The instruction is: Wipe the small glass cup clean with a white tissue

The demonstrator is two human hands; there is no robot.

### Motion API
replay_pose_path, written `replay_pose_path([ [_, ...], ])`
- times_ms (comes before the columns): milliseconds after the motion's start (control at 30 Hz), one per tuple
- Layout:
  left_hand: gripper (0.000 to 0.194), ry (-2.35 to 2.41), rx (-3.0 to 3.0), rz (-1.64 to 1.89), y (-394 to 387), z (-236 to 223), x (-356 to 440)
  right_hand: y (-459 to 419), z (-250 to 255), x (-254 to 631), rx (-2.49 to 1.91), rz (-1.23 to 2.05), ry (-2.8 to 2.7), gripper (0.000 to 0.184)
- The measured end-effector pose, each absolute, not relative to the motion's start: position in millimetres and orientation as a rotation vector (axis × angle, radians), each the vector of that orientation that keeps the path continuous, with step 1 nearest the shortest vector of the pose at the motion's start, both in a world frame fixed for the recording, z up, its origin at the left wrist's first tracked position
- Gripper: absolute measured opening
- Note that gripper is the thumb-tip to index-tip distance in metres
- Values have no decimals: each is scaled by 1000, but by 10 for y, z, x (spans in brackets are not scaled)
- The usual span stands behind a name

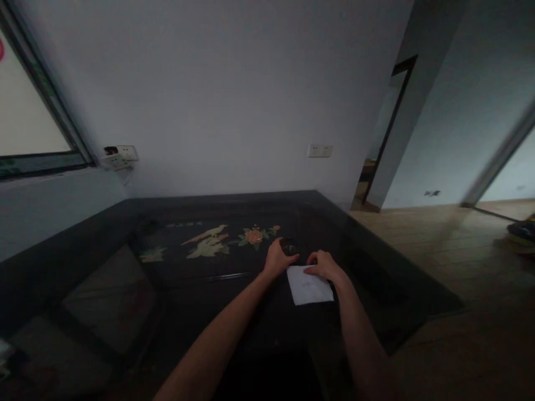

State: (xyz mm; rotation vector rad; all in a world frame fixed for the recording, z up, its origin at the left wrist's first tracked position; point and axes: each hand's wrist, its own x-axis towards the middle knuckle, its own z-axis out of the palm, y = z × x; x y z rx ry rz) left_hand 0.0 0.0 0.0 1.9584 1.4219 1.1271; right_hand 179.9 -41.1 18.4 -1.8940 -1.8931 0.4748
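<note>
My left hand (277, 258) is closed around the near left side of a small dark, round, glossy object (289, 245), perhaps a glass bowl or ashtray, on the black table. Just to its right and nearer to me lies a white square of paper or tissue (308, 291), flat, with a faint mark in its middle. My right hand (324, 264) is at the far edge of this white sheet, thumb on top and fingers curled over the edge in a pinch. The two hands are close together but apart.
The glossy black table (234, 303) has a bird and flower inlay (209, 245) towards its far side and stands against a pale wall (234, 100). Wall sockets (320, 151) sit above it. Its right edge borders a tiled floor (418, 239). A window (33, 106) is at the left.
</note>
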Motion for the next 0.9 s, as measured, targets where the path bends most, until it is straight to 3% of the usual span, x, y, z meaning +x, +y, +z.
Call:
replay_pose_path([
  [167,64,1313,2032,1247,-65,135,-736,-403,162,1734,-1921,423,-1922,14],
  [367,66,1528,2155,1177,-155,214,-2009,-401,178,1588,-1827,536,-1941,12],
  [500,66,1698,2016,1201,-173,131,-2611,-406,267,1459,-1571,800,-1910,13],
  [767,65,1729,1863,1298,-143,82,-2805,-475,464,705,-1314,1159,-1758,27],
  [900,67,1702,1929,1245,-118,46,-2663,-486,366,109,-1246,1180,-1855,28],
])
